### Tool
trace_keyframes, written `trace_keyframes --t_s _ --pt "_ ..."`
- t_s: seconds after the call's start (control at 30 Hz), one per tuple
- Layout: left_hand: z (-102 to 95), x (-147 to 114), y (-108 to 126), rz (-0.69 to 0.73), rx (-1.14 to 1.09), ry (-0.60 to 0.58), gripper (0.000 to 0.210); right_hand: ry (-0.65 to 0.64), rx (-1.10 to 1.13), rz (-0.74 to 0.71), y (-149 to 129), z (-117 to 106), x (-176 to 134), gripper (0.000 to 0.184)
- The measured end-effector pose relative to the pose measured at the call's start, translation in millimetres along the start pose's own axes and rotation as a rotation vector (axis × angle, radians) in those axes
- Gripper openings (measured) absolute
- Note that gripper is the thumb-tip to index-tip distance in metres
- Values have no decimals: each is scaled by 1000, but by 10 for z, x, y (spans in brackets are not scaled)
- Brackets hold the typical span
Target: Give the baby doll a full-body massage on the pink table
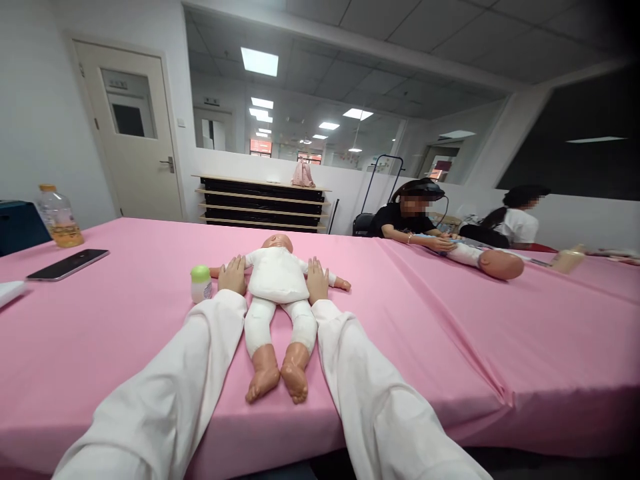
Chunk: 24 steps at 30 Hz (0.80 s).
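Observation:
A baby doll with a white cloth body lies on its back on the pink-covered table, its bare feet towards me. My left hand rests at the doll's side, over the arm on the left, with fingers stretched out. On the other side my right hand lies flat beside the doll's body, also with fingers extended, across the other arm. Neither hand is wrapped around anything. A small white jar with a green lid stands just left of my left hand.
At the left are a phone, a bottle of yellowish liquid and a dark blue box. Across the table at right, a person handles another doll. A pump bottle stands near it; another person sits behind.

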<state>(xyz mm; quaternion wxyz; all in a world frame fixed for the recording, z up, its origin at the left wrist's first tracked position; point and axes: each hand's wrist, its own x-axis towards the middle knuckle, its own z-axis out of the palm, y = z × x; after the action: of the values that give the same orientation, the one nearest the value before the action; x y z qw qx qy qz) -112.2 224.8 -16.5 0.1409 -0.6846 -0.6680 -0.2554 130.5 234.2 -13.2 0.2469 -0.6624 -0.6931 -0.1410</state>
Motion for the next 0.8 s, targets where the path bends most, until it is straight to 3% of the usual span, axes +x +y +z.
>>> trace_keyframes --t_s 0.1,0.2,0.37,0.47,0.67,0.8 --pt "-2 80 27 92 -13 90 53 16 -12 -192 -30 -17 44 52" --pt "6 201 70 253 -15 82 52 -14 15 -341 -25 -31 100 52" --pt "57 340 92 360 -51 -21 50 -129 88 -260 36 32 188 50" --pt "109 348 55 273 -59 -47 50 -120 75 -195 60 106 203 48" --pt "144 211 -57 -70 -21 9 50 -16 -13 32 33 79 100 49" --pt "42 55 -41 -113 -31 59 53 3 30 -4 -60 -94 -4 51"
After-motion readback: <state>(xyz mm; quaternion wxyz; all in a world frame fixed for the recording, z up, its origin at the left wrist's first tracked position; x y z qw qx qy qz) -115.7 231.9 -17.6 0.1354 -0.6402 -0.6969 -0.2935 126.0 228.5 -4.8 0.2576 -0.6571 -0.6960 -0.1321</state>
